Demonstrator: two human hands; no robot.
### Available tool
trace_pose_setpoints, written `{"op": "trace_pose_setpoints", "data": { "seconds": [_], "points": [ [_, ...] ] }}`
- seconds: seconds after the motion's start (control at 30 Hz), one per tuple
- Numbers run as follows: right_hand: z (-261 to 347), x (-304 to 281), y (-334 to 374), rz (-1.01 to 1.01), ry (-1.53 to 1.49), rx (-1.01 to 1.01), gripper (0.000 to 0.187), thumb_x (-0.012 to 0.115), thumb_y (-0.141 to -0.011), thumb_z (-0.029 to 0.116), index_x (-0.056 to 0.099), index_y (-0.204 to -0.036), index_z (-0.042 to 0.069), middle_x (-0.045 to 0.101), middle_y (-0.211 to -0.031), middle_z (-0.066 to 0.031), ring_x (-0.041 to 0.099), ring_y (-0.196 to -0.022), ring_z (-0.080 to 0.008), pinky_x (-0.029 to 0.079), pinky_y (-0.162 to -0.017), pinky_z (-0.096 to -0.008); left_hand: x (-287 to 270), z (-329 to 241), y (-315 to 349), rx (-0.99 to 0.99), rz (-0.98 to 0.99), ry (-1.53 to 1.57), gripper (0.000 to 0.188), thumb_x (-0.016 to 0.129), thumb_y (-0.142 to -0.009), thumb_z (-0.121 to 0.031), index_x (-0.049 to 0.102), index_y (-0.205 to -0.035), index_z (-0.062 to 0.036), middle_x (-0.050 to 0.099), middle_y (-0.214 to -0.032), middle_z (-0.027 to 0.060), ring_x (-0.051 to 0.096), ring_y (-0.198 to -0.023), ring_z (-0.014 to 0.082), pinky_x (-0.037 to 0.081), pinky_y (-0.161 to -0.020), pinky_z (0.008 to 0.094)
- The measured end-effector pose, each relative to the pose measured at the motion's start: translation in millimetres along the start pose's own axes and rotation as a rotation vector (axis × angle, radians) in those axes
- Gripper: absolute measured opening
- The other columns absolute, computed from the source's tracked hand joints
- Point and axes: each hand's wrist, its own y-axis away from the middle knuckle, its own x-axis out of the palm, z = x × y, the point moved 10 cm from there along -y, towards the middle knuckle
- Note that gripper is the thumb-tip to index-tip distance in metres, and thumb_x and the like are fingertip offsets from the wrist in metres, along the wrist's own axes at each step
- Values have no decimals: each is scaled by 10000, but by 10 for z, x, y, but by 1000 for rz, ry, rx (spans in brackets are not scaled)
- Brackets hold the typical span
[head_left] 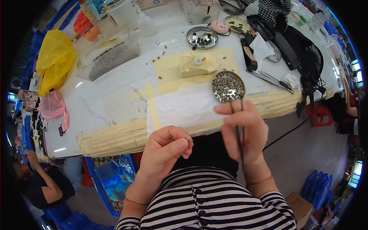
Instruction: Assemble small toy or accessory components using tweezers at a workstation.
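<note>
My left hand [163,151] is closed in a pinch above my lap, just off the table's front edge. Between thumb and index finger sits a tiny, pale metallic piece [188,140], too small to name. Slightly blurred, my right hand [251,132] holds dark, slim tweezers [238,140], whose tips point away from me. Those tips reach the near rim of a round metal dish [230,94] full of small grey metallic parts; I cannot tell whether they grip anything. White paper [172,109] lies taped to the table beyond my left hand.
A tape-covered block [193,70] bears a small white cup [197,60]. Behind it stands a dish [188,37] of dark green pieces. A clear bin [115,59] of grey grains is at left, a yellow bag [55,57] beyond. Long tweezers [274,80] lie right.
</note>
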Motion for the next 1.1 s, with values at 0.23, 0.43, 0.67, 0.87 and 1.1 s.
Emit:
{"op": "trace_pose_setpoints", "data": {
  "seconds": [0.23, 0.43, 0.67, 0.87, 1.1],
  "points": [
    [-750, -676, -220, 394, 1193, -104, 312, 529, -817, -50, 607, -1105, 41, 669, -1102, -109, 564, -1154, -316, 423, -1012, -438, -72, -61, -38, -14, -67, 75, 95, 604, -952, -89, 617, -1005, -10, 680, -895, 100, 642, -755, 141, 526, -669, 260],
    [-856, -860, -316, 368, 1308, -75, 453, 520, -830, -24, 562, -1276, 39, 622, -1185, -154, 530, -1198, -341, 394, -1051, -460, -48, -128, -95, 59, -87, 113, 89, 585, -966, -94, 599, -1008, -16, 671, -898, 95, 638, -757, 135, 525, -679, 258],
    [-496, -213, -296, 392, 669, -6, 758, 833, -693, 354, 536, -1291, -5, 610, -1107, -157, 548, -1020, -337, 447, -909, -420, -34, -402, -116, 184, -155, -116, 74, 579, -969, -88, 597, -1003, -24, 676, -896, 82, 650, -772, 130, 533, -694, 262],
    [-664, -105, -217, 383, 653, 94, 813, 842, -675, 375, 508, -1322, 12, 586, -1134, -151, 533, -1048, -328, 440, -925, -431, -17, -595, -21, 402, -278, -511, 80, 667, -886, 9, 647, -962, -3, 692, -872, 89, 664, -741, 146, 539, -687, 261],
    [-77, 44, -172, 304, 367, -115, 505, 832, -659, 108, 665, -1131, 42, 640, -1028, -101, 579, -903, -279, 485, -773, -379, 380, -800, 39, 740, -266, -1266, 111, 731, -792, 70, 702, -892, 33, 703, -844, 97, 656, -740, 161, 503, -678, 256]
  ]
}}
